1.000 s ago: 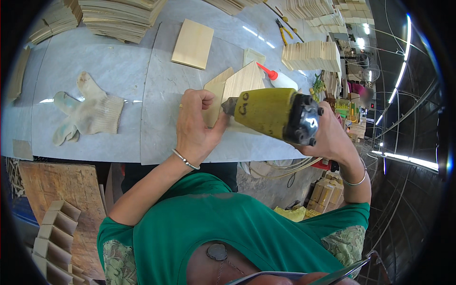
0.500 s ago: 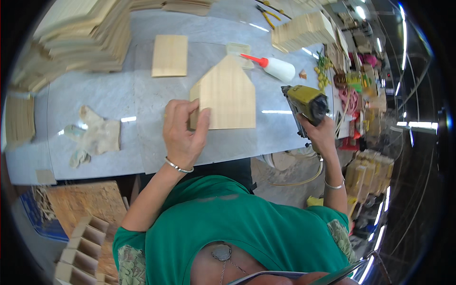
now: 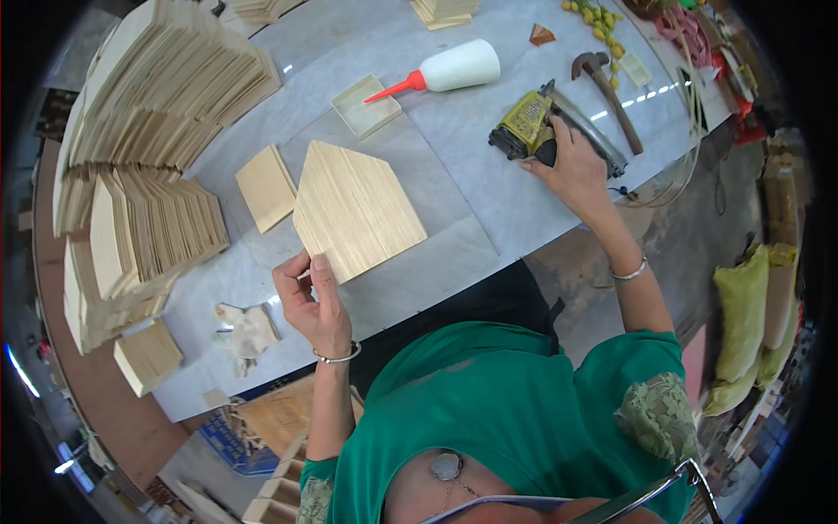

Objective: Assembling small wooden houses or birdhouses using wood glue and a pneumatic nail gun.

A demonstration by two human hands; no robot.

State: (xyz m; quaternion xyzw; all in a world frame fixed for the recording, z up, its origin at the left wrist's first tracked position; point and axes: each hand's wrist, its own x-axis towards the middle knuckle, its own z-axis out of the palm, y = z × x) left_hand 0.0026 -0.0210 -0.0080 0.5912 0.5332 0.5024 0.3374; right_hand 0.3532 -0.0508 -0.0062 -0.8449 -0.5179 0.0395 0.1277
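Note:
My left hand [image 3: 312,301] pinches the lower left corner of a house-shaped wooden panel [image 3: 358,210] between thumb and fingers. The panel faces up; whether other pieces lie beneath it is hidden. At the right, my right hand [image 3: 574,170] is wrapped round the middle of a yellow and black nail gun [image 3: 527,125], which lies on its side on the table. Beside the panel's left edge is a small rectangular wooden board [image 3: 266,188]. Beyond the panel, a white glue bottle [image 3: 463,65] with a red nozzle rests its tip over a shallow pale tray [image 3: 349,103].
Tall stacks of house-shaped panels [image 3: 161,214] fill the table's left side. A work glove [image 3: 246,330] lies near the front edge, by a small wooden stack [image 3: 148,356]. A hammer [image 3: 615,100] sits beyond the nail gun, and a hose [image 3: 690,166] hangs off the right edge.
The view has turned and shifted. My right hand has brought the nail gun from upright to lying on its side. The panel now lies tilted round, my left hand at its lower corner.

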